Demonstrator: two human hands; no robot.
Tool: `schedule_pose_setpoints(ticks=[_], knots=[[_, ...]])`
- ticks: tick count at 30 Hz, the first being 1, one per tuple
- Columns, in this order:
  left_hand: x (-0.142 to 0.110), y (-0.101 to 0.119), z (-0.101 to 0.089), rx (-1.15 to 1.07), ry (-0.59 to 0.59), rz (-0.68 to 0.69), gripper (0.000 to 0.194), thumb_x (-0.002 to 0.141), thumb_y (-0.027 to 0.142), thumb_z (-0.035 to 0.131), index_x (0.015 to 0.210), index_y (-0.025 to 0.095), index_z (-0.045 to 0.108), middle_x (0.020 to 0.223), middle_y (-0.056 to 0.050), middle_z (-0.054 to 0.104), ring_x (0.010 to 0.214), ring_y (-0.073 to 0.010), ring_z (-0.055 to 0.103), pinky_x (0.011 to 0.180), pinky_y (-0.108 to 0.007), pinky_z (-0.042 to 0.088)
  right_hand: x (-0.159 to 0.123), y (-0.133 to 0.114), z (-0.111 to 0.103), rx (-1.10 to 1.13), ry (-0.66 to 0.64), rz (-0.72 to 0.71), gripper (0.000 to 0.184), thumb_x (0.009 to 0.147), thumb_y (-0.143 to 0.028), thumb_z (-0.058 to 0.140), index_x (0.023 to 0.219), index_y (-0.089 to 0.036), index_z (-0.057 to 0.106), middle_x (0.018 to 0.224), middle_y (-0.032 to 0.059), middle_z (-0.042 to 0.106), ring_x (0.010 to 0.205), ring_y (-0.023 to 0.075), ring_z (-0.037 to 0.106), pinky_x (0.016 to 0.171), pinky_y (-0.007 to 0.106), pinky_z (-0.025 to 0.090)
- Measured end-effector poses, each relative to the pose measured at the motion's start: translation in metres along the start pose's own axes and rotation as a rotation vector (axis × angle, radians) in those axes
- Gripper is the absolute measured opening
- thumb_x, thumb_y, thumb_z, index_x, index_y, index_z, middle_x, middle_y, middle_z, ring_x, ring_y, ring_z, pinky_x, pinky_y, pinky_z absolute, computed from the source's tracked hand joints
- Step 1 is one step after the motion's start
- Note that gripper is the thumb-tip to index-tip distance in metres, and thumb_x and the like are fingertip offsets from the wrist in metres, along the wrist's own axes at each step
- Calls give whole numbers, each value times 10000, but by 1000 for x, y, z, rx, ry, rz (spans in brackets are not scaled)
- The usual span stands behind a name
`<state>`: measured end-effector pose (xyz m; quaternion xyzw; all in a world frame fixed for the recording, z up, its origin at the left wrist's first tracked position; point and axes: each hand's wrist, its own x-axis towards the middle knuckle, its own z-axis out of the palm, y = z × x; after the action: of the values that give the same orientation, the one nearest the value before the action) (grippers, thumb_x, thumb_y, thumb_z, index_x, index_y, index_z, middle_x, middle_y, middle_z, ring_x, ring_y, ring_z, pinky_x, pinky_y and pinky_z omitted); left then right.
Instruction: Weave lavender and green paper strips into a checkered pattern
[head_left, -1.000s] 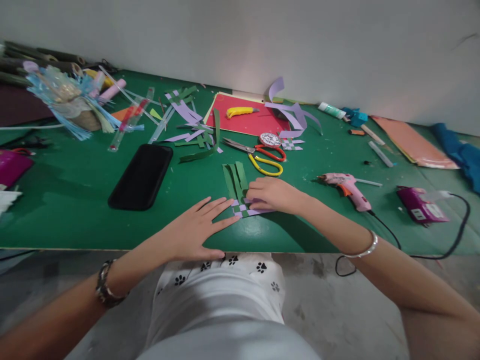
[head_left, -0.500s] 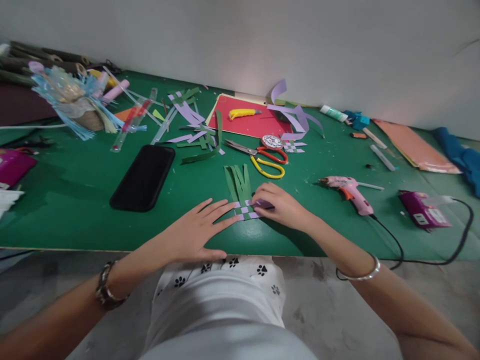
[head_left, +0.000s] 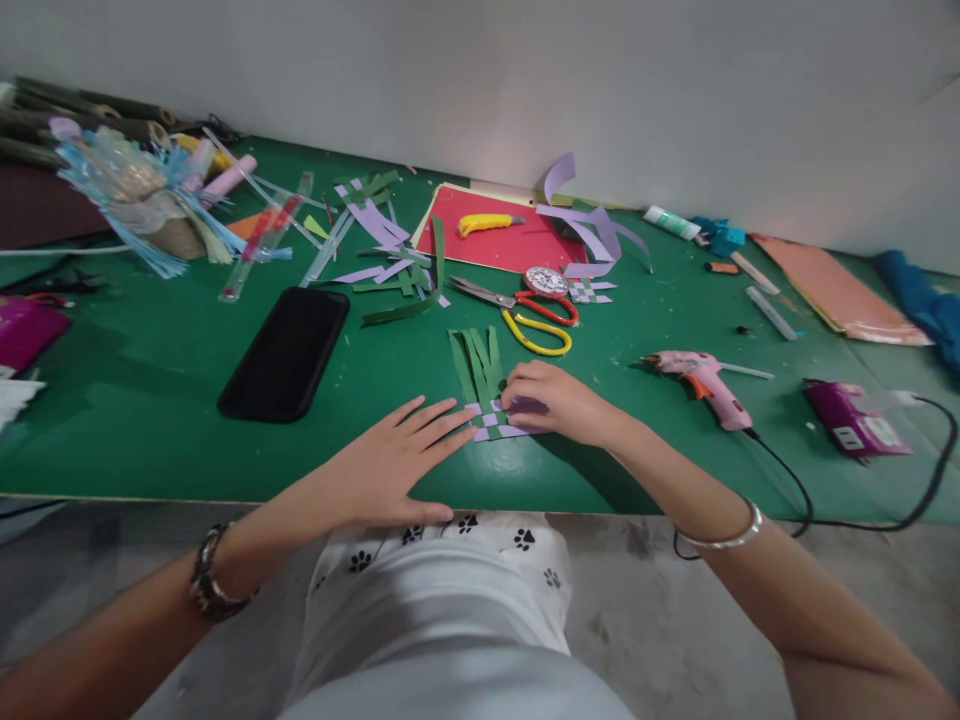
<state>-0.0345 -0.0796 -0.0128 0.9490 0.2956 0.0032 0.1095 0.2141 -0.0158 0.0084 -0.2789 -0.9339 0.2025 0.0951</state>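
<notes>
A small checkered weave of green and purple paper strips (head_left: 490, 420) lies near the table's front edge, its long green ends fanning away from me. My left hand (head_left: 397, 455) is flat with fingers spread, its fingertips touching the left edge of the weave. At the right edge, my right hand (head_left: 559, 405) has its fingers bent and closed around a purple paper strip, most of which they hide. Beyond the weave lie scissors (head_left: 536, 345) with one red and one yellow handle, partly open.
A black phone (head_left: 285, 355) lies left; a pink glue gun (head_left: 705, 385) and a purple box (head_left: 855, 418) with a cord lie right. Farther back are a yellow cutter (head_left: 487, 224) on red paper (head_left: 510, 252), a round tin (head_left: 546, 282) and loose paper strips (head_left: 397, 275).
My right hand's fingers have curled in slightly over the purple strip. My left hand and the weave stay in place.
</notes>
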Motion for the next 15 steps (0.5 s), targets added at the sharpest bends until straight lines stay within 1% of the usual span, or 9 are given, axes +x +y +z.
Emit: schedule_pose_setpoints(ticks=[5, 9, 15], knots=[[0, 1, -2, -6, -12, -12, 820, 802, 714, 188, 1406, 160, 227, 1465, -81, 244, 1322, -240, 221, 1085, -388, 26, 3, 3, 2, -17, -6, -14, 116, 822, -270, 522, 806, -173, 583, 818, 57, 558, 744, 154, 480, 692, 275, 367], [1, 2, -4, -11, -35, -16, 832, 795, 720, 197, 1401, 153, 245, 1463, -93, 245, 1325, -251, 216, 1086, -398, 24, 4, 4, 3, -18, -11, 1, 129, 821, -286, 523, 795, -177, 585, 816, 55, 554, 742, 155, 476, 683, 276, 352], [1, 1, -3, -11, -6, -7, 791, 796, 713, 234, 1397, 199, 259, 1467, -80, 240, 1325, -259, 220, 1084, -421, 60, 7, 4, 3, 3, -37, 32, 123, 806, -295, 546, 790, -181, 589, 807, 46, 544, 749, 156, 472, 689, 282, 343]])
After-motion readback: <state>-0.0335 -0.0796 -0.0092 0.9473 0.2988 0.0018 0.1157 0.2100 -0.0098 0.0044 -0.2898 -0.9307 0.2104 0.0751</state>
